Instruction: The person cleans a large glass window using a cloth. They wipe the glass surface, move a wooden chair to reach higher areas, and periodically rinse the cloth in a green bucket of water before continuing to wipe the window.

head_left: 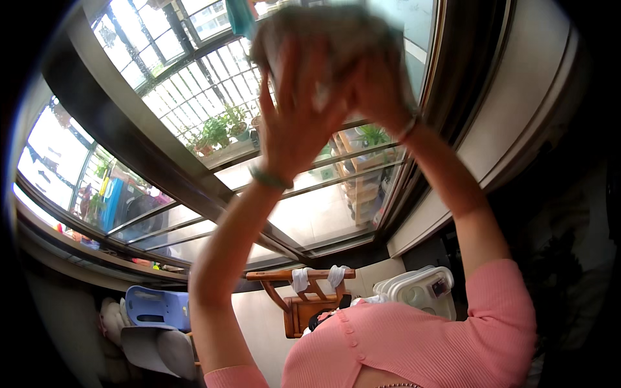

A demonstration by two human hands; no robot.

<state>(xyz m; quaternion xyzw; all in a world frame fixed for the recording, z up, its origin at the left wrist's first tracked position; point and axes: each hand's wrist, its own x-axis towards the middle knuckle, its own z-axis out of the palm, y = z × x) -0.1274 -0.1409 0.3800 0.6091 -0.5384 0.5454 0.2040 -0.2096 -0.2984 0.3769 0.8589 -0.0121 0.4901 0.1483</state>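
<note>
Both my arms reach up in front of a glass sliding door (pixel 304 213). A blurred grey-brown cloth (pixel 330 26), apparently bunched, is at the top of the view. My left hand (pixel 294 110) is against its lower left side, with spread fingers and a green bangle at the wrist. My right hand (pixel 381 94), smeared by motion, holds its lower right side and wears a thin reddish band. The cloth hides parts of the fingertips. Whether it touches the glass I cannot tell.
A wooden chair (pixel 301 313) with white cloths on its back stands below. White plastic bins (pixel 420 291) are to its right, a blue plastic seat (pixel 155 307) to its left. Beyond the glass are potted plants (pixel 217 131), a barred window (pixel 207 77) and a wooden rack (pixel 359 187).
</note>
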